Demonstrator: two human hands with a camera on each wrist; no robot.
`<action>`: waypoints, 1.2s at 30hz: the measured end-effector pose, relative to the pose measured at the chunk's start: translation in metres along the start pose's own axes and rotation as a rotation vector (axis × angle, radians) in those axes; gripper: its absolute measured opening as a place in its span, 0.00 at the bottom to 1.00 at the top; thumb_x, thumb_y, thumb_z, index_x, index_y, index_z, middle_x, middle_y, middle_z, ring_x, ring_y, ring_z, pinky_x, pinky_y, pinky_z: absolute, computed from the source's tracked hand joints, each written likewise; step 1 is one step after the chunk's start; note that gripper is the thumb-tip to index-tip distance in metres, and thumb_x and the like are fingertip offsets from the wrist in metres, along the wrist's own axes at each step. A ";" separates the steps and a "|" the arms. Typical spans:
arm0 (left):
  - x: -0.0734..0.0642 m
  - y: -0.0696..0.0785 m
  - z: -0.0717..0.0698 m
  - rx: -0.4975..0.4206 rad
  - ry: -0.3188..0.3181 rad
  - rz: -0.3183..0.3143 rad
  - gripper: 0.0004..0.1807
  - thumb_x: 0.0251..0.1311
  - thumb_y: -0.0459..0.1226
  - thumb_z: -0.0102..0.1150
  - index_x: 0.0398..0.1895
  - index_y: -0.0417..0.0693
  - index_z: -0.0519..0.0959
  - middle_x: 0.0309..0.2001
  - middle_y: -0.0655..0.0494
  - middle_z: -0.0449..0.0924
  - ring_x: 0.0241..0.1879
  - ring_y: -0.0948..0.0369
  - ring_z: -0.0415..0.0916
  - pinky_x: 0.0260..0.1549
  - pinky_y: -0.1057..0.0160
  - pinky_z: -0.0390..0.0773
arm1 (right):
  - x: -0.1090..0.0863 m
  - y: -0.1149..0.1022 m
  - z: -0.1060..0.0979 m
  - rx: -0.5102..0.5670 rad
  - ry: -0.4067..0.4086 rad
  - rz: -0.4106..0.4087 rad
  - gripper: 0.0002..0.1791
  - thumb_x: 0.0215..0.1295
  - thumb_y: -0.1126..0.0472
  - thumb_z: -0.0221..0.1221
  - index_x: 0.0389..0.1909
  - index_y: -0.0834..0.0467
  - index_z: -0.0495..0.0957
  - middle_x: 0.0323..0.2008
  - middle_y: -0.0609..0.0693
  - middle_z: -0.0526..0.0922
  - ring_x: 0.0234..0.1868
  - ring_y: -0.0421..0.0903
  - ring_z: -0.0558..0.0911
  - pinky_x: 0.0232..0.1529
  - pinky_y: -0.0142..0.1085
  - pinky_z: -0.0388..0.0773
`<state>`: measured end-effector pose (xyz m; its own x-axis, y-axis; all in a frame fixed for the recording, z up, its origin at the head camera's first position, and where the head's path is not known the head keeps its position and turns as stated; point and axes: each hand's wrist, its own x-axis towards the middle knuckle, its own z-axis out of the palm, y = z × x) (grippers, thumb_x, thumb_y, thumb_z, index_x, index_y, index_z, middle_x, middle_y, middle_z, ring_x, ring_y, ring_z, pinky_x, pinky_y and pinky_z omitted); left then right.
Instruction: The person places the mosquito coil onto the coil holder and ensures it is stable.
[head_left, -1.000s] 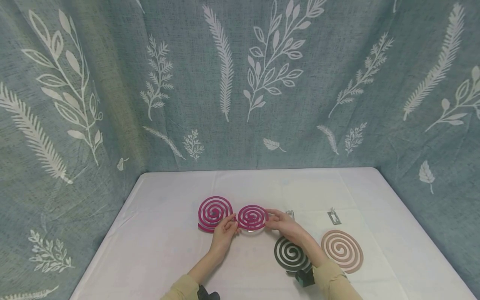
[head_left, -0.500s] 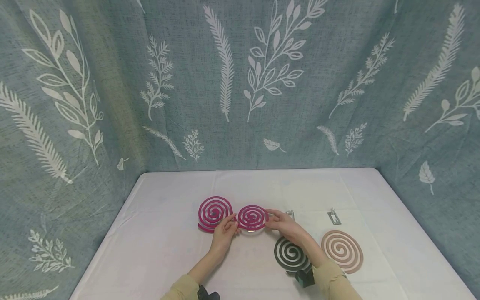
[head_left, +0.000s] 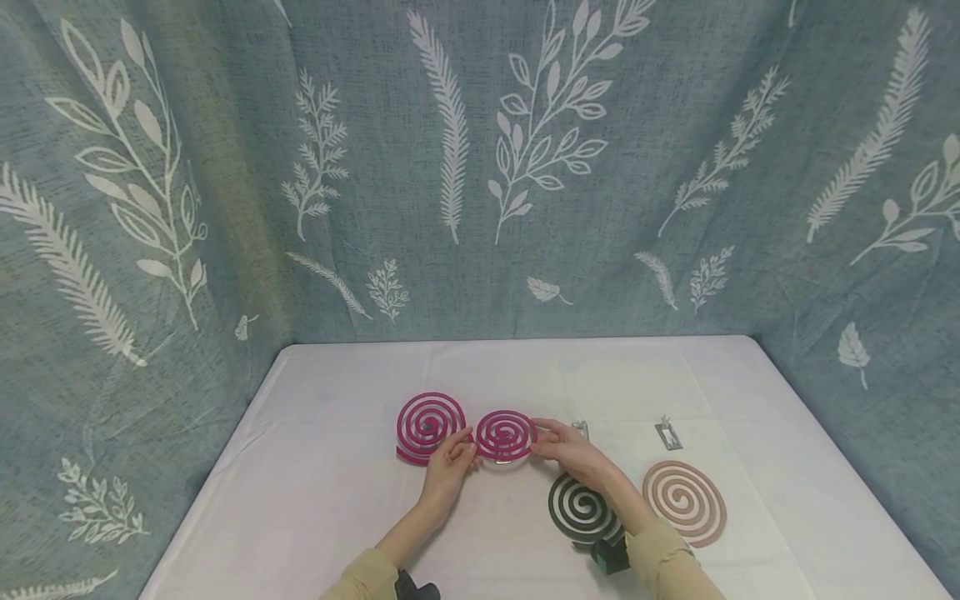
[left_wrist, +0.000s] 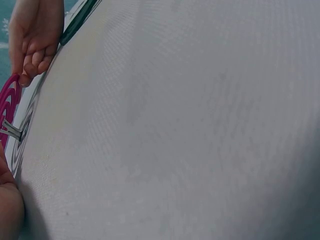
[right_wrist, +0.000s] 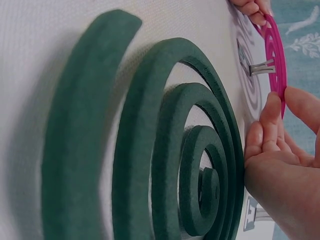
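White cloth-covered table (head_left: 300, 500): dark green coil (head_left: 585, 510), tan coil (head_left: 681, 503) beside it; small metal stand (head_left: 676, 445) behind tan coil.

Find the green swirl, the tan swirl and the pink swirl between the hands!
Green swirl (right_wrist: 166, 155): right wrist view, an inner coil.
Tan swirl (head_left: 681, 498): head view, its centre.
Pink swirl (head_left: 506, 435): head view, its centre.

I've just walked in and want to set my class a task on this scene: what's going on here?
A person's left grip and right grip hold opposite edges of a magenta spiral coil, raised above the white table. A small metal stand reaches up to it from beneath; whether they are fastened together is unclear. A second magenta coil is at the left, while a dark green coil and a tan coil lie at the right.
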<state>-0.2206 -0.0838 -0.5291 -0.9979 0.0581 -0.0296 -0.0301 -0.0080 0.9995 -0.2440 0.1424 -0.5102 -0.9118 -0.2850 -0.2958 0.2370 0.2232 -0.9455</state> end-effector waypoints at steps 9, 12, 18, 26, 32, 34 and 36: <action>0.000 0.000 0.000 -0.001 -0.001 -0.002 0.23 0.66 0.29 0.50 0.63 0.29 0.65 0.38 0.45 0.79 0.30 0.71 0.77 0.34 0.77 0.77 | 0.002 0.000 0.000 -0.008 0.002 -0.001 0.33 0.63 0.62 0.58 0.68 0.64 0.60 0.39 0.51 0.78 0.43 0.44 0.74 0.61 0.49 0.65; 0.000 0.000 0.000 0.005 0.001 0.000 0.23 0.66 0.30 0.50 0.63 0.29 0.65 0.38 0.45 0.79 0.30 0.71 0.77 0.34 0.77 0.77 | 0.002 0.000 0.000 -0.004 0.003 0.002 0.33 0.62 0.62 0.58 0.68 0.64 0.60 0.40 0.52 0.78 0.44 0.45 0.74 0.63 0.51 0.64; -0.001 0.000 0.000 0.024 0.004 -0.004 0.23 0.66 0.30 0.50 0.63 0.30 0.65 0.38 0.44 0.79 0.30 0.71 0.77 0.34 0.76 0.77 | 0.001 0.001 0.001 0.003 0.006 -0.002 0.33 0.62 0.62 0.58 0.67 0.64 0.60 0.43 0.55 0.78 0.49 0.47 0.75 0.68 0.58 0.56; 0.001 -0.002 0.000 0.022 0.013 -0.006 0.22 0.66 0.29 0.50 0.63 0.30 0.66 0.37 0.46 0.79 0.30 0.71 0.77 0.33 0.76 0.77 | 0.002 0.001 0.001 0.004 0.009 -0.003 0.33 0.62 0.61 0.59 0.67 0.64 0.60 0.42 0.54 0.78 0.47 0.45 0.75 0.67 0.56 0.58; 0.000 -0.001 0.000 0.037 0.009 -0.005 0.23 0.66 0.30 0.50 0.63 0.31 0.66 0.37 0.46 0.79 0.30 0.70 0.77 0.34 0.77 0.76 | 0.003 0.002 0.000 0.012 0.008 -0.002 0.33 0.62 0.62 0.59 0.67 0.64 0.60 0.42 0.53 0.78 0.47 0.45 0.75 0.67 0.55 0.59; 0.000 -0.001 0.000 0.037 0.007 -0.007 0.23 0.66 0.31 0.50 0.63 0.31 0.65 0.38 0.46 0.79 0.30 0.70 0.77 0.34 0.77 0.76 | 0.003 0.002 0.000 0.013 0.007 -0.002 0.33 0.62 0.62 0.59 0.67 0.64 0.60 0.41 0.52 0.78 0.46 0.44 0.75 0.66 0.54 0.60; 0.000 0.000 0.000 0.034 0.008 -0.009 0.23 0.67 0.31 0.50 0.63 0.31 0.65 0.38 0.47 0.79 0.30 0.70 0.77 0.34 0.76 0.76 | 0.003 0.002 0.000 0.012 0.006 -0.004 0.34 0.62 0.62 0.59 0.67 0.64 0.60 0.40 0.52 0.78 0.45 0.44 0.74 0.66 0.53 0.61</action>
<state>-0.2203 -0.0837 -0.5293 -0.9980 0.0504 -0.0384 -0.0371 0.0260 0.9990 -0.2464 0.1417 -0.5129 -0.9147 -0.2801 -0.2915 0.2377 0.2106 -0.9482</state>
